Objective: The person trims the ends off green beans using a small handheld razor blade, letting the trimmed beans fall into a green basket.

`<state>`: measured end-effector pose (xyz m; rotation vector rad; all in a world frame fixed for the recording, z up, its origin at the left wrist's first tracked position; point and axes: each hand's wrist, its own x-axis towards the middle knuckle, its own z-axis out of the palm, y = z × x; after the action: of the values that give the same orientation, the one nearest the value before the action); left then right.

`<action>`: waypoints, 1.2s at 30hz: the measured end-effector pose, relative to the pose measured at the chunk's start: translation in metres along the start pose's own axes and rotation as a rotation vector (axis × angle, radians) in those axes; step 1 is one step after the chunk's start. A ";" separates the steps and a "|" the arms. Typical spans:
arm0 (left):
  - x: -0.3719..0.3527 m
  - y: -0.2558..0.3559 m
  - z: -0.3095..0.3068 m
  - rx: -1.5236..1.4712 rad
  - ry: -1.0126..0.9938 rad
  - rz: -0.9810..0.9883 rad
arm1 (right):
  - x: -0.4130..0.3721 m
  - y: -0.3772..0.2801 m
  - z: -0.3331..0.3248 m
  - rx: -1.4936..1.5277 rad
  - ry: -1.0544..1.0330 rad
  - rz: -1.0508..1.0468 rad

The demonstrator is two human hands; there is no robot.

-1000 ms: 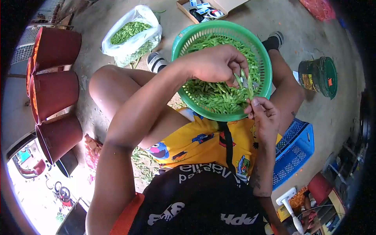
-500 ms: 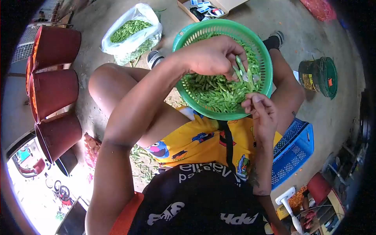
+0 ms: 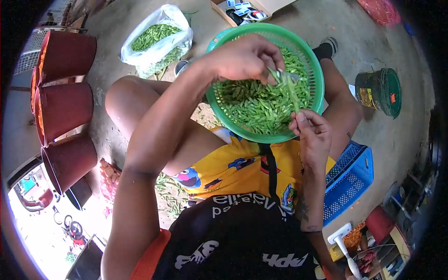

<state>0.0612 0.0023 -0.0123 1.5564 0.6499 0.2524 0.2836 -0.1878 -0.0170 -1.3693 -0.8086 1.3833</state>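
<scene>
A green plastic colander [image 3: 318, 88] full of sliced green beans [image 3: 261, 109] rests in my lap. My left hand [image 3: 252, 58] is over its upper part, fingers closed on what looks like a small knife [image 3: 293, 77]; only a shiny bit of blade shows, and the handle is hidden. At the colander's lower right rim, my right hand [image 3: 311, 130] pinches the lower end of a green bean [image 3: 294, 98]. That bean points up towards the blade, and its upper end meets the left fingers' area.
A white plastic bag [image 3: 182, 32] of cut beans stands at upper left. Dark red buckets [image 3: 67, 109] line the left side. To the right are a dark green bucket [image 3: 392, 93] and a blue crate [image 3: 347, 186]. An open cardboard box [image 3: 275, 5] lies beyond the colander.
My left hand has moved slightly up and left, with the blade rising too. My right hand stays almost in place, still pinching the bean.
</scene>
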 end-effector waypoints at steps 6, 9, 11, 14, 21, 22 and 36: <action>0.002 0.015 0.026 -0.019 -0.135 -0.048 | 0.003 0.008 -0.001 0.023 0.011 0.010; 0.005 0.011 0.031 -0.094 -0.117 -0.024 | -0.001 0.004 0.001 -0.006 0.012 -0.006; 0.005 0.005 0.021 -0.066 -0.079 -0.019 | -0.003 0.001 0.001 -0.016 0.023 -0.029; 0.006 -0.002 0.007 -0.137 -0.026 -0.063 | -0.004 0.001 -0.002 -0.012 0.037 -0.022; 0.002 0.012 0.039 -0.095 -0.153 -0.023 | -0.001 0.008 0.001 -0.016 -0.004 -0.050; 0.004 0.011 0.037 -0.128 -0.178 0.000 | -0.001 0.007 0.001 -0.042 0.006 -0.061; 0.002 0.014 0.033 -0.174 -0.226 -0.055 | -0.005 0.009 0.003 0.013 0.017 -0.152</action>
<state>0.0831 -0.0237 -0.0028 1.3733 0.4794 0.0867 0.2789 -0.1942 -0.0235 -1.2805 -0.8725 1.2555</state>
